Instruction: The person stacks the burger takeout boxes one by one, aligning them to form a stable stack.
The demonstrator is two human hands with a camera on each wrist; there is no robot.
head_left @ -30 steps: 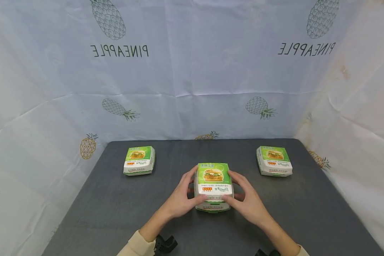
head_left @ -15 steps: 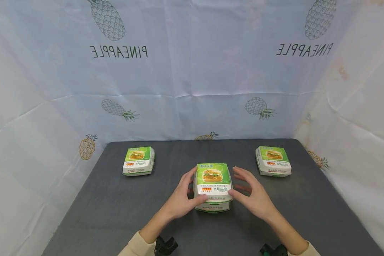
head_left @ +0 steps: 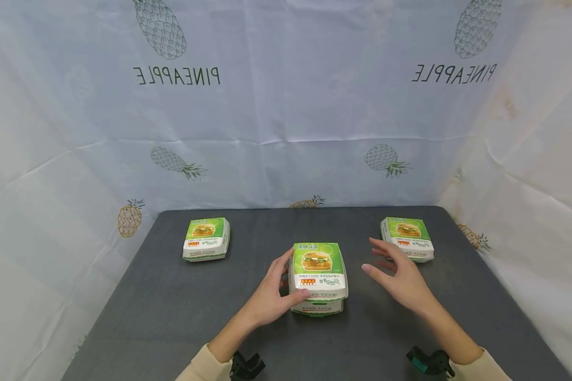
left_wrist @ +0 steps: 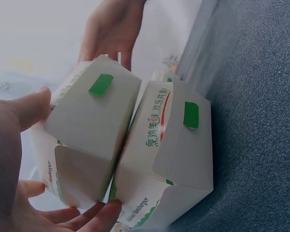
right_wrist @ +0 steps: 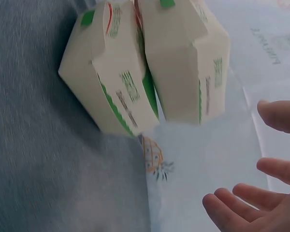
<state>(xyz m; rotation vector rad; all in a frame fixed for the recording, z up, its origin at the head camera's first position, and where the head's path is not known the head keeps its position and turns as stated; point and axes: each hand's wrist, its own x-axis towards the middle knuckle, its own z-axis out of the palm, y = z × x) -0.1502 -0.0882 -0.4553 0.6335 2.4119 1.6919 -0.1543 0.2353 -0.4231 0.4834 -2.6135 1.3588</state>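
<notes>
Two hamburger boxes stand stacked at the middle of the table. The upper box [head_left: 318, 286] has a green top with a burger picture; most of the lower box [head_left: 317, 308] is hidden under it. My left hand [head_left: 270, 299] holds the stack's left side, thumb at the front of the upper box. In the left wrist view its fingertips [left_wrist: 106, 215] reach the seam between both boxes. My right hand [head_left: 407, 280] is apart from the stack, in the air with loosely bent fingers, holding nothing. It overlaps the near edge of the right-hand hamburger box [head_left: 407, 233] in the head view.
Another hamburger box [head_left: 207, 239] sits at the table's back left. The dark grey table [head_left: 171, 317] is bordered behind and at both sides by a white pineapple-print curtain [head_left: 286, 106].
My right hand has let go of the stack and moved right, toward the right-hand hamburger box. My left hand has stayed on the stack, and the boxes have not visibly moved.
</notes>
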